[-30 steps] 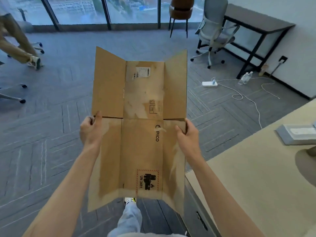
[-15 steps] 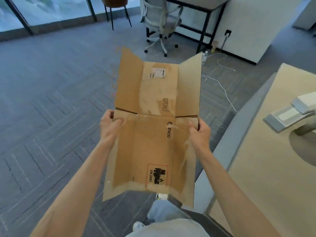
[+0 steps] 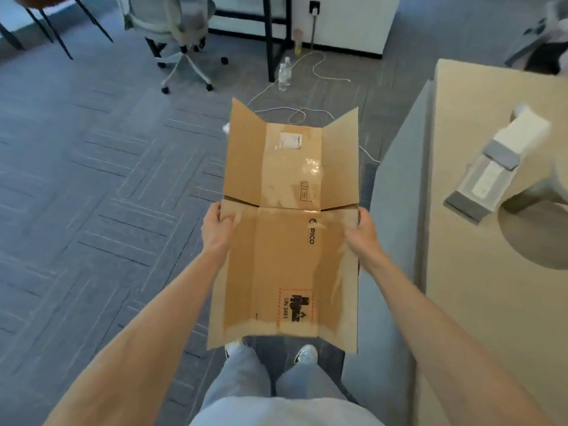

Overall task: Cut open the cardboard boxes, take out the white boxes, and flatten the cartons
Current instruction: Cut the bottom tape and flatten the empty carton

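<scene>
The left hand [image 3: 216,229] and right hand [image 3: 361,232] each pinch a side edge of the carton [image 3: 289,256], held above the floor beside the bench [image 3: 491,318]. It looks flattened, so laying it aside probably comes next.

Single head-worn camera looks steeply down, close above the arms.

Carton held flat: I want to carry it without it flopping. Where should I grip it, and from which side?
Grip the carton by its two long side edges, just below the slits where the far flaps hinge, one from each side, as the left hand and right hand do. A wide thin sheet probably balances there.
</scene>
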A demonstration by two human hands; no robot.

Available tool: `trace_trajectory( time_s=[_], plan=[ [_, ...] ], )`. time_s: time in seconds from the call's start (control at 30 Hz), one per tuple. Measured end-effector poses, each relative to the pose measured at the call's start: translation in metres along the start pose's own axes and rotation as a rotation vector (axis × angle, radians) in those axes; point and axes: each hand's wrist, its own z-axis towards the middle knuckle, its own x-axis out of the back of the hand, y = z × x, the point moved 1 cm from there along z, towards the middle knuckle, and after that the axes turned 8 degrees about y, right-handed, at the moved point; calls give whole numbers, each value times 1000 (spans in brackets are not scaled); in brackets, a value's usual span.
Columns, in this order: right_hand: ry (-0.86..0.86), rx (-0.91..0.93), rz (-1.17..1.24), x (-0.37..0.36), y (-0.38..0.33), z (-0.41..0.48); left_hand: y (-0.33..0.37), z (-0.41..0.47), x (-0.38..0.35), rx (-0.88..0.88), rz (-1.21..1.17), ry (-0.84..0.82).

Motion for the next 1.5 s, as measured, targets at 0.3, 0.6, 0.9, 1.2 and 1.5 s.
trace_trajectory(
  time_s=[0.3, 0.6, 0.9, 1.2, 1.5],
  plan=[
    [448, -266, 11, -25, 13, 105, -3, 144, -135, 125, 16, -490],
    [563, -375, -41, -61, 71, 237, -57, 250, -275, 236, 103, -495],
    [609, -359, -162, -106, 190, 373, -169, 321, -391, 223, 294, -589],
    [434, -426, -122, -150, 220, 347, -213, 304, -382, 173, 565, -662],
    [350, -309, 293, -155, 98, 240, -100, 214, -320, 150, 139, -625]
  ],
)
